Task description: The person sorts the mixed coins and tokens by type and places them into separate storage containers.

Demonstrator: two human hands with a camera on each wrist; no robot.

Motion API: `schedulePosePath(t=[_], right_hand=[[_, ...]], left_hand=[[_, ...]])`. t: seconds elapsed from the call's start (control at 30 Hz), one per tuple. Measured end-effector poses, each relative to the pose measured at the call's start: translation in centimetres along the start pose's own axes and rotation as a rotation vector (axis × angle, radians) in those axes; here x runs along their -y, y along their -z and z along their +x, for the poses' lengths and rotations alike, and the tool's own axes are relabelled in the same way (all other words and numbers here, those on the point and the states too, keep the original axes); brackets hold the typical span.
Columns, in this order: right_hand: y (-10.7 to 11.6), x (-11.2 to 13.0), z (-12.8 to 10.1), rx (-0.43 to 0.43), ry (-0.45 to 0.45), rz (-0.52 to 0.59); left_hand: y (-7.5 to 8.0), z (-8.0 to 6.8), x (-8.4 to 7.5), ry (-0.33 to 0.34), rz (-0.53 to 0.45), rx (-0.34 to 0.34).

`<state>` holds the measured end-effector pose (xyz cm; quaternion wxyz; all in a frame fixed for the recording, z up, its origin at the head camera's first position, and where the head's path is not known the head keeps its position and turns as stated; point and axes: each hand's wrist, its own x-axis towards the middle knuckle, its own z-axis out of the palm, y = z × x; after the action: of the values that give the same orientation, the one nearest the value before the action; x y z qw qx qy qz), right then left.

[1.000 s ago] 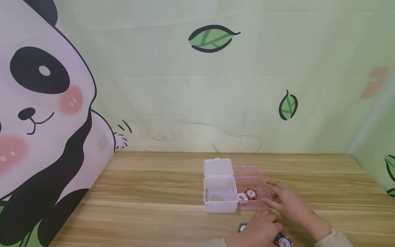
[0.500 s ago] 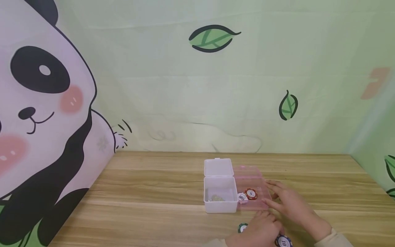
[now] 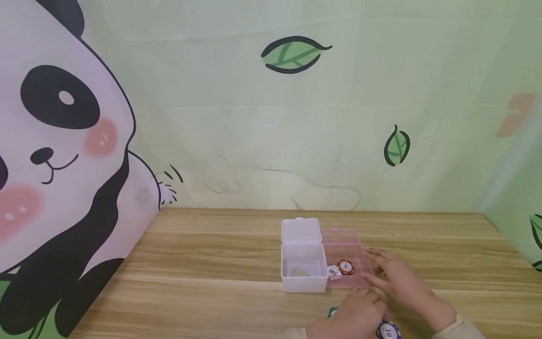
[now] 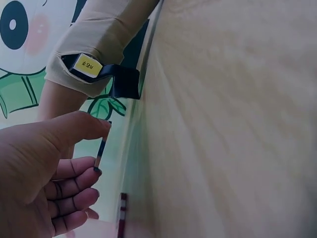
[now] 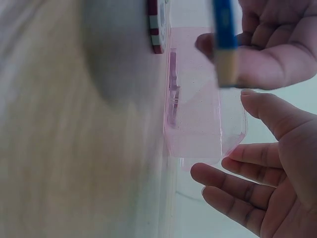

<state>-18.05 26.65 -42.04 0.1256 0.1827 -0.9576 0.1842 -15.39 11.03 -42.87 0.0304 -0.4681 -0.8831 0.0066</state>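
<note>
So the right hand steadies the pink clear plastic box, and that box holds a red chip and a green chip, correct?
Not quite. The right hand does rest against the pink clear plastic box, but the round chips inside are a red chip and a white chip, not a green one. The head view shows it.

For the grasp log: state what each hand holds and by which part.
The left hand pinches a blue chip by its rim, between thumb and fingertips. The right hand holds nothing; its straight fingers rest against the pink box.
</note>
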Motion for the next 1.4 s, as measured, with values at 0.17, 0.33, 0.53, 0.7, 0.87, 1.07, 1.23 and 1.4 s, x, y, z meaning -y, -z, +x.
schedulePosePath(t=[0.17, 0.33, 0.53, 0.7, 0.87, 1.07, 1.23, 1.4], right_hand=[[0.0, -0.1, -0.1, -0.003, 0.008, 0.0], [0.0, -0.2, -0.1, -0.02, 0.022, -0.019], [0.1, -0.1, -0.2, -0.019, 0.023, -0.032], [0.0, -0.1, -0.2, -0.019, 0.02, -0.033], [-0.1, -0.2, -0.2, -0.022, 0.018, -0.038], [-0.1, 0.0, -0.1, -0.027, 0.017, -0.029], [-0.1, 0.0, 0.0, -0.024, 0.017, -0.016], [0.0, 0.1, 0.1, -0.021, 0.018, -0.022]], left_hand=[[0.4, -0.5, 0.3, -0.021, 0.04, -0.052], [0.5, -1.1, 0.6, -0.042, 0.087, -0.119], [0.5, -1.6, 1.2, -0.026, 0.079, -0.123], [1.1, -2.0, 1.7, -0.023, 0.055, -0.13], [1.5, -2.2, 2.1, -0.012, 0.032, -0.116], [2.0, -2.4, 2.7, -0.011, 0.029, -0.15], [2.4, -2.6, 3.2, -0.019, 0.049, -0.182], [2.7, -2.7, 3.8, -0.022, 0.099, -0.212]])
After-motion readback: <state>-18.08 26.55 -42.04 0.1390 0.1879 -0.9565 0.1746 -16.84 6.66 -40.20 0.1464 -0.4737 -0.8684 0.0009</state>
